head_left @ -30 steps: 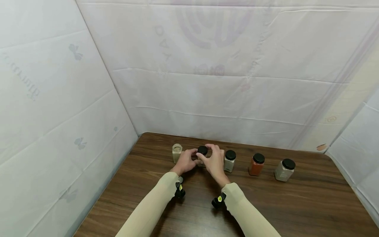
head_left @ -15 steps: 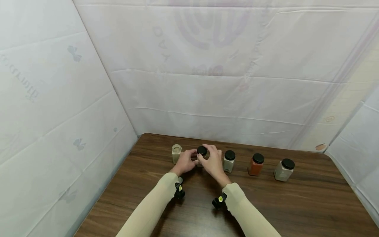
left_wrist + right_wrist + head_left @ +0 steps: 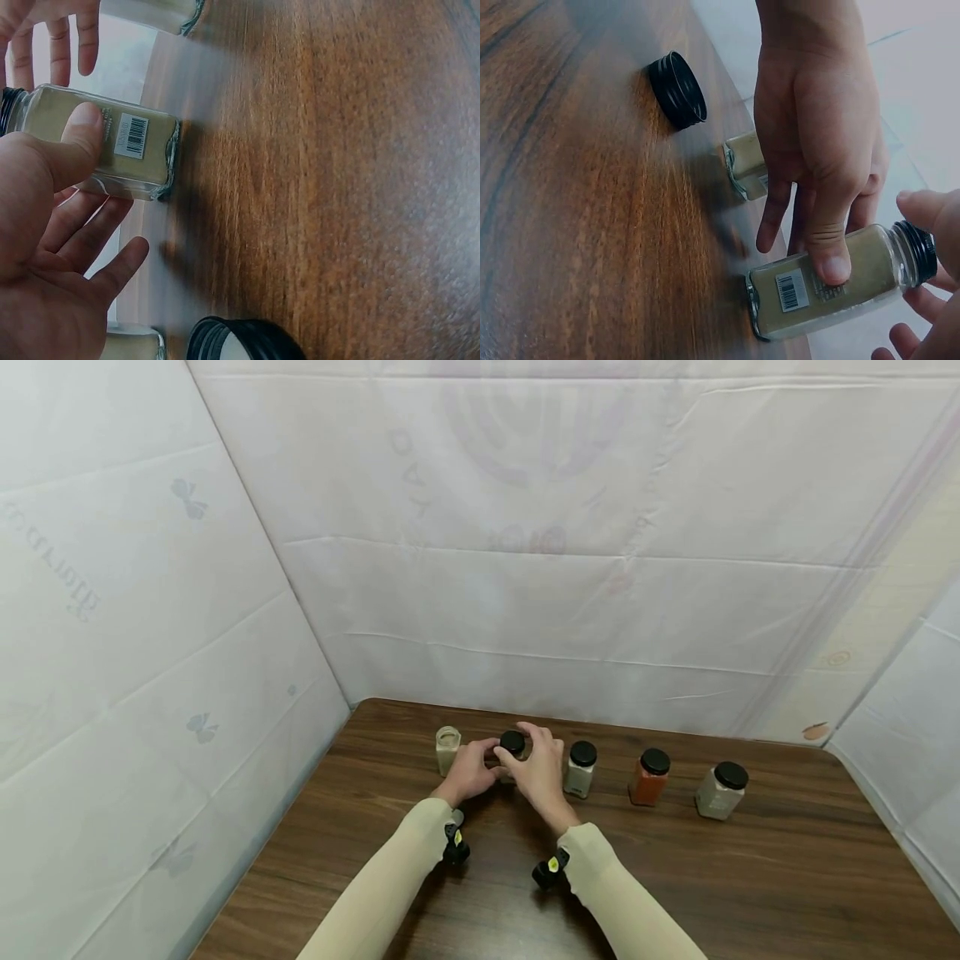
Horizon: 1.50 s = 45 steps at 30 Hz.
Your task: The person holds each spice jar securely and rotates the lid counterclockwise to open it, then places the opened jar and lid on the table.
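Observation:
A glass spice jar (image 3: 154, 166) of greenish-beige powder stands in the left hand (image 3: 467, 772), whose thumb presses the face beside a barcode label while the fingers go round the far side. Over its top, the right hand (image 3: 542, 774) has its thumb and fingers around the black screw lid (image 3: 512, 742). The right wrist view shows that thumb against the lid's rim, the other fingers partly cut off. Just left of the left hand is an uncovered jar (image 3: 447, 752) of pale powder. A loose black lid (image 3: 677, 90) lies on the table near the left hand, hidden in the head view.
To the right stand a black-lidded jar of pale powder (image 3: 581, 777), one of orange-red powder (image 3: 647, 787) and one of greyish powder (image 3: 717, 797). The brown wooden table (image 3: 750, 885) ends at white cloth walls (image 3: 525, 610) behind and at the sides.
The right thumb and fingers have shifted slightly around the lid, the thumb now lying further left. The left hand keeps its grip, and the other jars stay where they were.

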Tool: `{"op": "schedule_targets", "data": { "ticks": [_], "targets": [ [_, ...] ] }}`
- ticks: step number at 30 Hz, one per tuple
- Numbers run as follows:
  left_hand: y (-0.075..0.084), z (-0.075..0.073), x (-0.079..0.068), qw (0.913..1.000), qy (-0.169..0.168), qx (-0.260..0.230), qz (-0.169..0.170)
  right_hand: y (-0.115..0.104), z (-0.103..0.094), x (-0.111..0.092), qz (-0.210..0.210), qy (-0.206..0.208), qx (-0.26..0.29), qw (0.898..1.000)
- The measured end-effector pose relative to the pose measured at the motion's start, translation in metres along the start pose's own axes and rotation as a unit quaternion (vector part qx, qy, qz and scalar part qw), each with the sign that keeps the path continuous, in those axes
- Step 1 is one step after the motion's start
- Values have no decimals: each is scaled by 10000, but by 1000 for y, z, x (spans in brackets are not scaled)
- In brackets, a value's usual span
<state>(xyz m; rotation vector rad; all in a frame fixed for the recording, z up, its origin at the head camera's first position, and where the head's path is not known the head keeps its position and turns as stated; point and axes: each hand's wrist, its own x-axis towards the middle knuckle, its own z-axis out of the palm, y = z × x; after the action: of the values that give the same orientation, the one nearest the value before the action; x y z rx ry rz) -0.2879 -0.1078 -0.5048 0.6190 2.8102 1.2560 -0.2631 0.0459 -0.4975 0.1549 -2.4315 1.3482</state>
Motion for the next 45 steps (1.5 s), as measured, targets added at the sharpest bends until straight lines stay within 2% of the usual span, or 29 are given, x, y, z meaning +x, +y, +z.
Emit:
{"op": "schedule_targets", "data": {
  "ticks": [5, 10, 23, 35, 41, 45],
  "targets": [
    [-1, 1, 1, 10000, -8, -15, 27, 0, 1, 0, 124, 67, -40, 9999],
    [-3, 2, 2, 10000, -3, -46, -10, 1, 1, 0, -69, 75, -83, 9999],
    [-4, 3, 2, 10000, -15, -5, -95, 1, -3, -2, -187, -328, -48, 9993],
    [-3, 3, 3, 9999, 62, 109, 91, 2, -1, -1, -10, 1, 171, 9999],
    [-2, 3, 3, 9999, -52, -91, -122, 1, -2, 0, -49, 40, 54, 10000],
    [-2, 3, 3, 9998, -71, -117, -143, 0, -3, -1, -146, -118, -8, 9998]
  ]
}}
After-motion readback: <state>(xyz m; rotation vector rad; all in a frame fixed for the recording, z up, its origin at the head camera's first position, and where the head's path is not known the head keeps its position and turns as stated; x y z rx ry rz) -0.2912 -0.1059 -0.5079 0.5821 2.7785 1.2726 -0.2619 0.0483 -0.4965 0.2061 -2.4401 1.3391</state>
